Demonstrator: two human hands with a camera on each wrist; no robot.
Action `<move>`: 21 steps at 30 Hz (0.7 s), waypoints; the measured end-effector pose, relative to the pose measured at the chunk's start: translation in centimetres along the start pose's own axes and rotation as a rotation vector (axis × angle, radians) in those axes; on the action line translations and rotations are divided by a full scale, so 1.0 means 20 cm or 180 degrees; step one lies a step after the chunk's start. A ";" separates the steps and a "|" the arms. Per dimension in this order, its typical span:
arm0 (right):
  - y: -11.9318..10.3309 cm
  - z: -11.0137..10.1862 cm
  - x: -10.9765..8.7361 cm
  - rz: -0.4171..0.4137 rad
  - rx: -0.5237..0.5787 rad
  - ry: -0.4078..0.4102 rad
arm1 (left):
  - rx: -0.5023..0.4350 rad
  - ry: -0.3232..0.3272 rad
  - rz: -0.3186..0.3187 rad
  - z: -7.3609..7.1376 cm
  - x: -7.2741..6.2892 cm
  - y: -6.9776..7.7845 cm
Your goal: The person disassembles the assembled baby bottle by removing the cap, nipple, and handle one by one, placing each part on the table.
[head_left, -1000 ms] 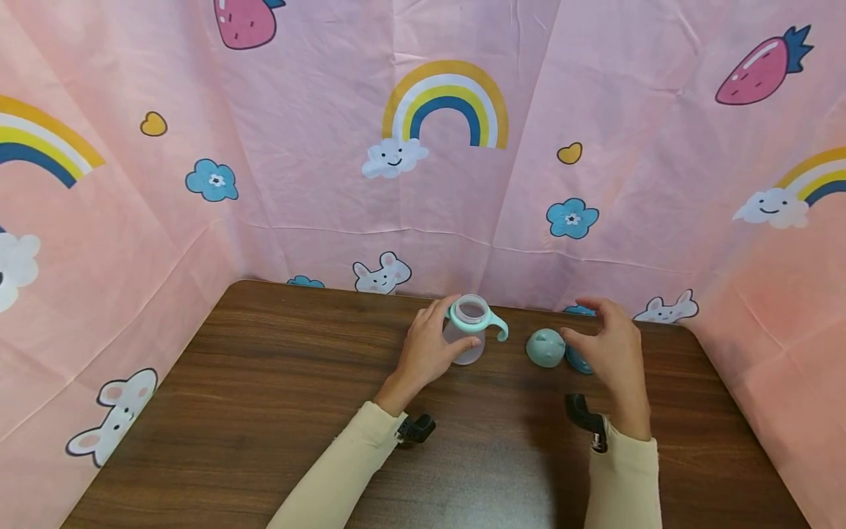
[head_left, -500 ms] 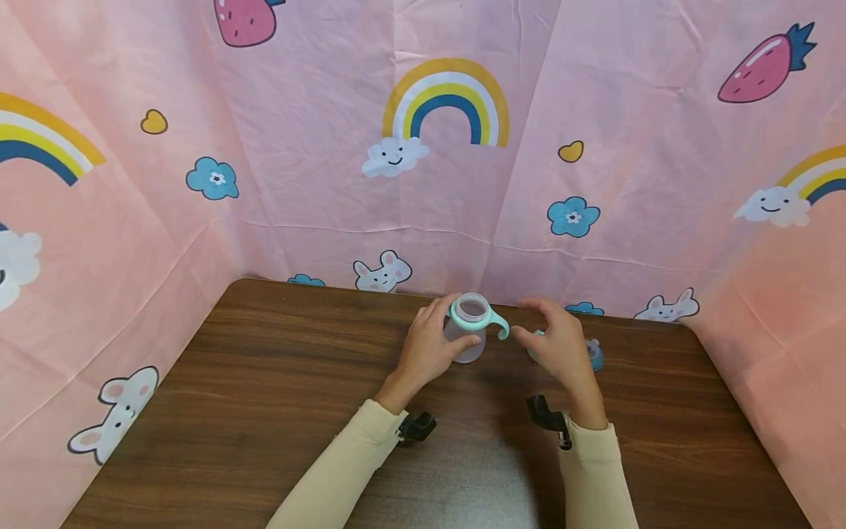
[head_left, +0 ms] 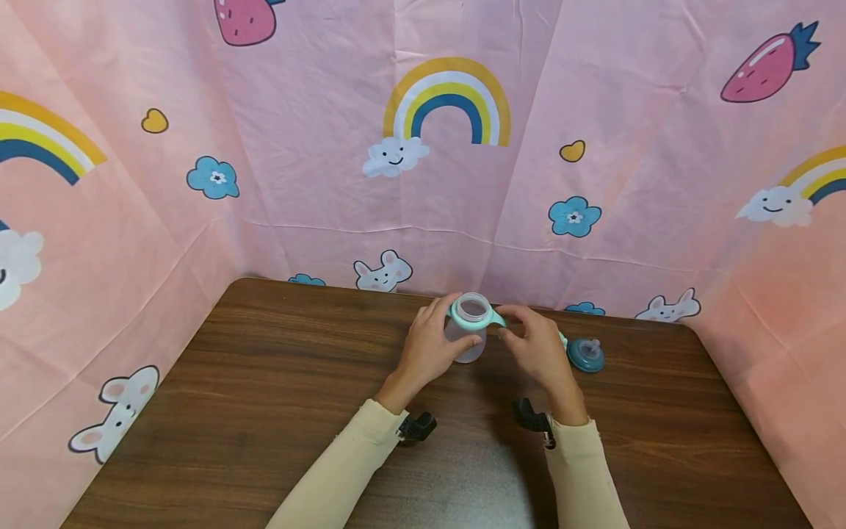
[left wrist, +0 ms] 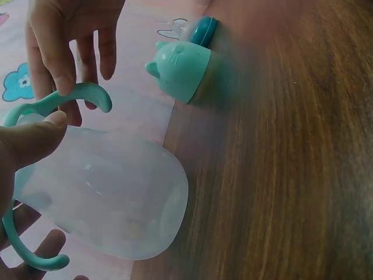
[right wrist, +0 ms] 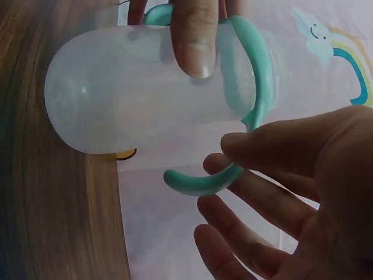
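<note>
A translucent baby bottle (right wrist: 99, 87), its mouth uncovered, stands upright in the head view. Round its neck sits a mint-green ring with two curved handles (right wrist: 201, 184). My left hand (head_left: 426, 345) grips the bottle from the left, thumb across its front. On the other side my right hand (head_left: 538, 353) pinches the right handle between thumb and index finger; its other fingers are spread loosely. Just right of that hand lies a mint cap with small ears (left wrist: 180, 70), mostly hidden behind it in the head view. Beside the cap is a teal collar with a clear teat (head_left: 586, 354).
All of this rests towards the back edge of a brown wooden table (head_left: 264, 397). Pink printed cloth (head_left: 317, 147) hangs behind it and along both sides. A black wrist mount (head_left: 416, 427) sticks out from each sleeve.
My right hand has moved left from beside the cap and collar to the bottle and taken hold of its right handle. My left hand has kept its grip on the bottle.
</note>
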State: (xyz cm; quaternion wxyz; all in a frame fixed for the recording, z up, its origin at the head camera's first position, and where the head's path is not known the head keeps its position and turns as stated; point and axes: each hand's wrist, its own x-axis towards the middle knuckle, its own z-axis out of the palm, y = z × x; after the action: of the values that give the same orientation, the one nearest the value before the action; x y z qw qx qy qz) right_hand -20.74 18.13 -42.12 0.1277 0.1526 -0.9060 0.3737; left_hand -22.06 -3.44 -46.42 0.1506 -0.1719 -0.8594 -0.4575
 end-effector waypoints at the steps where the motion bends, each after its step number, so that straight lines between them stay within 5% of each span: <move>1: 0.00 0.00 0.00 0.0000 -0.0012 -0.0002 | 0.0003 0.0002 -0.0002 0.00 0.00 0.00; 21: -0.01 0.03 0.01 0.0019 -0.0044 0.0009 | 0.0149 0.0131 -0.0081 0.02 0.00 -0.01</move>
State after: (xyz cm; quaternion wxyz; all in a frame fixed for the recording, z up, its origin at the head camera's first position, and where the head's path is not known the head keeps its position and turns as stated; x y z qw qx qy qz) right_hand -20.89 17.67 -42.35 0.1290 0.1485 -0.9088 0.3680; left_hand -22.14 -3.27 -46.71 0.1665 -0.1480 -0.8687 -0.4425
